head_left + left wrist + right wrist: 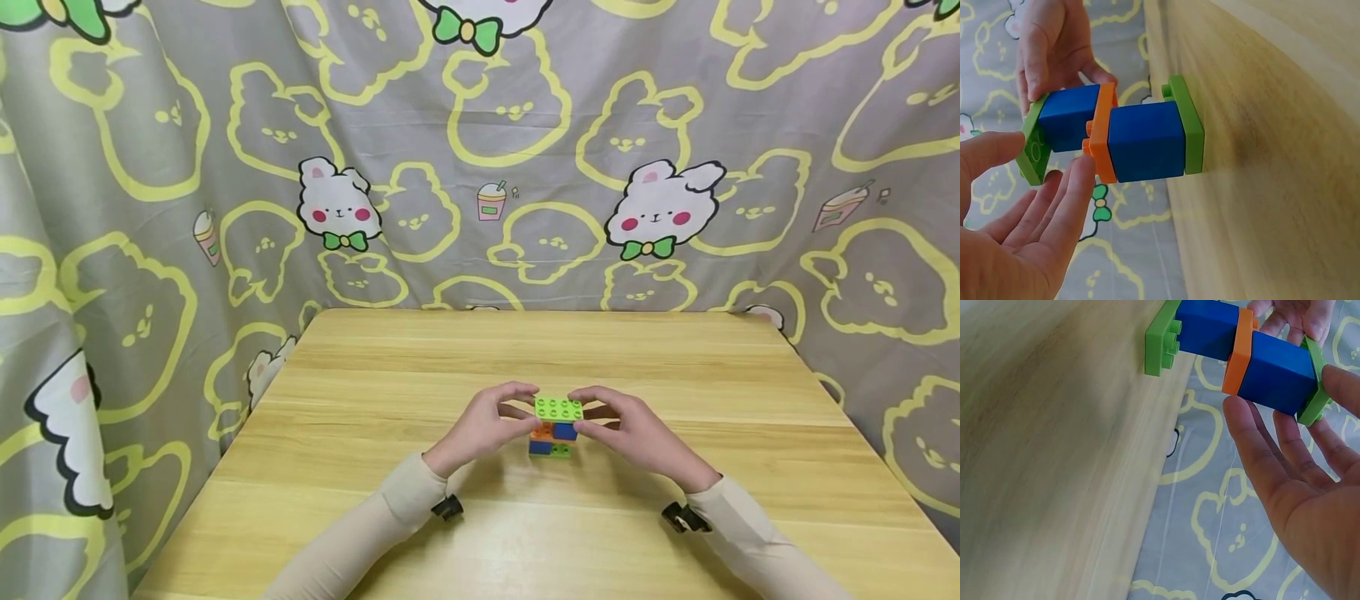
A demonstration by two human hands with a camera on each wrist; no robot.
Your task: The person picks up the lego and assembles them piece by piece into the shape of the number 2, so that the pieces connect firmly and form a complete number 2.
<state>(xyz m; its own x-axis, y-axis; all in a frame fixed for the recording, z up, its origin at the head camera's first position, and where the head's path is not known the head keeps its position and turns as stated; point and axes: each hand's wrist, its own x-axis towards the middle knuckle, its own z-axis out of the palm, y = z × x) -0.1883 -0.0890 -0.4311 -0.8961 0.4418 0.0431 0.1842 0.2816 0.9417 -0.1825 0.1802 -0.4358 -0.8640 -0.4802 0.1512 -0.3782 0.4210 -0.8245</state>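
Note:
A small tower of toy building bricks stands on the table between the two hands. Its bottom green plate [562, 452] rests on the wood, with a lower blue brick [1147, 140] on its left part. Above that lie an orange plate [1105, 134] and an upper blue brick [1277, 372] shifted to the right. A green studded plate [558, 408] tops the tower, flat across the upper blue brick. My left hand [483, 423] holds this top plate by its left end, thumb in front and fingers behind. From the right, my right hand [637, 429] grips the other end likewise.
The wooden table [360, 400] extends around the tower to its far edge. A grey patterned curtain [420, 167] hangs behind and along the sides. Black wrist straps [448, 507] sit at both sleeve cuffs.

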